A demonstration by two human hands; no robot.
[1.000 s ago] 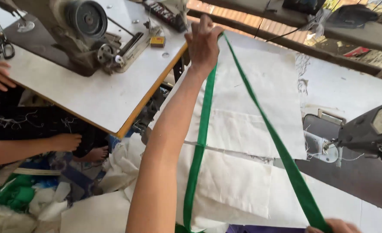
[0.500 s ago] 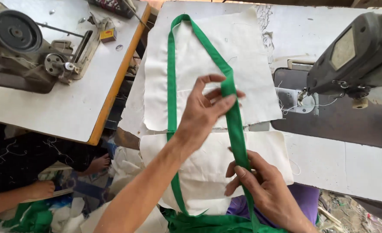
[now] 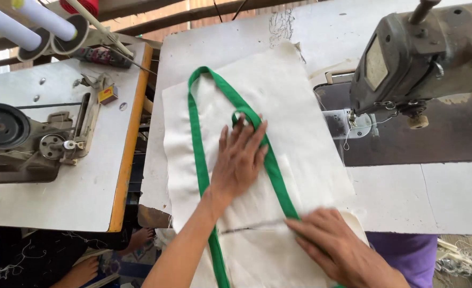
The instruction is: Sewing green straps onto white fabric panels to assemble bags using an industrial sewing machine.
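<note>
Strap [image 3: 196,138] on cloth [image 3: 294,106]; sewing machine [image 3: 422,53] right, second machine [image 3: 28,138] left.

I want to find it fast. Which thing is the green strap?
Start at the big grey sewing machine on the right, then move left to the white cloth spread flat on the table. The green strap lies on it as a long loop under the left hand, the only bright green thing there.

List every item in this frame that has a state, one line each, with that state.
green strap: looped, flat on the cloth
white cloth: spread flat on the table
left hand: palm down, pressing the strap
right hand: flat on the cloth's near end
sewing machine: nothing under its needle
</note>
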